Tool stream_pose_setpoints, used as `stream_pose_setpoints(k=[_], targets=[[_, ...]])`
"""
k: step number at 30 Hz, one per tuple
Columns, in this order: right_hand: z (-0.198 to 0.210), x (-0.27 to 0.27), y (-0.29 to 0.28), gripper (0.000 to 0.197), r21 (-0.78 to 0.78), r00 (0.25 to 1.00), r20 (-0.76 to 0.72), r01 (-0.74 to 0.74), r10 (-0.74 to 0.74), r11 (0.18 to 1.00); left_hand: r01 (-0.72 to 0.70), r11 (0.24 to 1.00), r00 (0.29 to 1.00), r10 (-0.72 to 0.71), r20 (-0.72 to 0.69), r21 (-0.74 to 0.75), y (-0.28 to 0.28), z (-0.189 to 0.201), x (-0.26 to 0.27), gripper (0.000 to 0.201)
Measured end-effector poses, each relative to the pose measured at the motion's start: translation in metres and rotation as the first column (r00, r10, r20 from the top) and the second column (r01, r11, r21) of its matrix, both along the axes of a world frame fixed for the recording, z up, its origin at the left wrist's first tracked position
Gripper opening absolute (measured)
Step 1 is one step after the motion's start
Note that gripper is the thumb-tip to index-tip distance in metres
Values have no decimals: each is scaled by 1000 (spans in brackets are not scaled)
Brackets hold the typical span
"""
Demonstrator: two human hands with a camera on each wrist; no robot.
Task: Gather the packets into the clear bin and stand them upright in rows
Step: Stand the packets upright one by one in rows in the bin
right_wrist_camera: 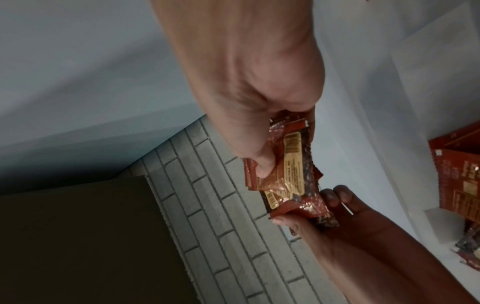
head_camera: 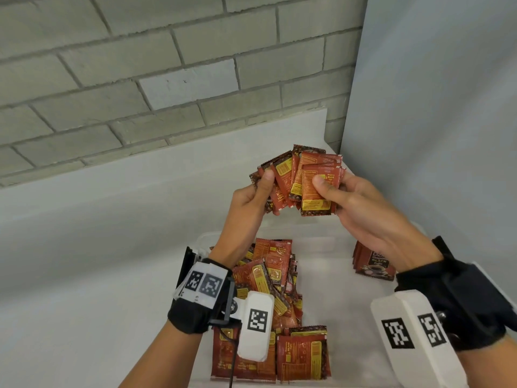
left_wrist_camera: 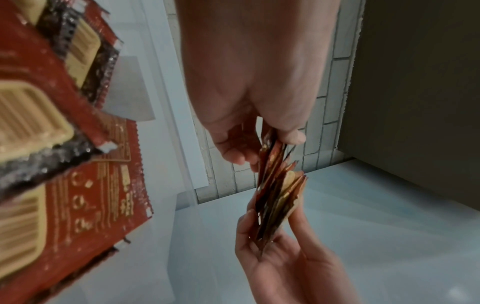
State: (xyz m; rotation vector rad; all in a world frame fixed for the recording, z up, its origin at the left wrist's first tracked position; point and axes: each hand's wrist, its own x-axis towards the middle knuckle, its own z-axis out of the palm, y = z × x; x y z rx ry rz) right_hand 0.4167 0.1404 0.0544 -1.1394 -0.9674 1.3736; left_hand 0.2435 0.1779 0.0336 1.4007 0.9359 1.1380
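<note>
Nearest me, in the clear bin (head_camera: 361, 368), a loose heap of packets (head_camera: 268, 278) lies jumbled on the left side, with a few flat ones at the front and a small upright group (head_camera: 373, 261) against the right wall. Above the bin I hold a fanned bunch of packets (head_camera: 302, 180) in 2 hands: my left hand (head_camera: 251, 208) pinches the left part, thumb on the front, and my right hand (head_camera: 361, 208) clamps the right part the same way. Beyond them runs a white ledge (head_camera: 140, 175) and a brick wall (head_camera: 140, 65). The risk I see is the fan itself: the packets are slick and splayed at different angles, so squaring them up could let the middle ones slide out and drop onto the heap. The left wrist view shows the bunch edge-on, how loosely it splays between the 2 grips, which the head view hides; the head view alone shows the bin's contents as a whole.
</note>
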Motion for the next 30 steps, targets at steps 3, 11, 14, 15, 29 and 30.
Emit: stream_pose_setpoints(k=[3, 11, 14, 15, 29, 30], targets=[[1, -2, -1, 42, -5, 998, 52, -45, 45, 999, -12, 1000, 1000, 12, 10, -9, 0, 2, 0, 50], [3, -4, -3, 51, -35, 992, 0, -129, 129, 991, -74, 992, 994, 82, -71, 101, -5, 10, 1, 43], [5, -5, -4, 47, -28, 991, 2, -135, 135, 990, -88, 995, 993, 92, -68, 53, -5, 13, 2, 52], [4, -4, -4, 47, -27, 990, 6, -142, 143, 989, -92, 995, 994, 94, -63, 31, -5, 13, 2, 56], [10, -3, -7, 36, -50, 954, -109, -284, 278, 957, 56, 998, 890, -57, -453, -16, 2, 53, 0, 88], [10, -3, -8, 34, -51, 954, -110, -285, 279, 957, 44, 999, 886, -30, -462, 18, 1, 54, 3, 84]])
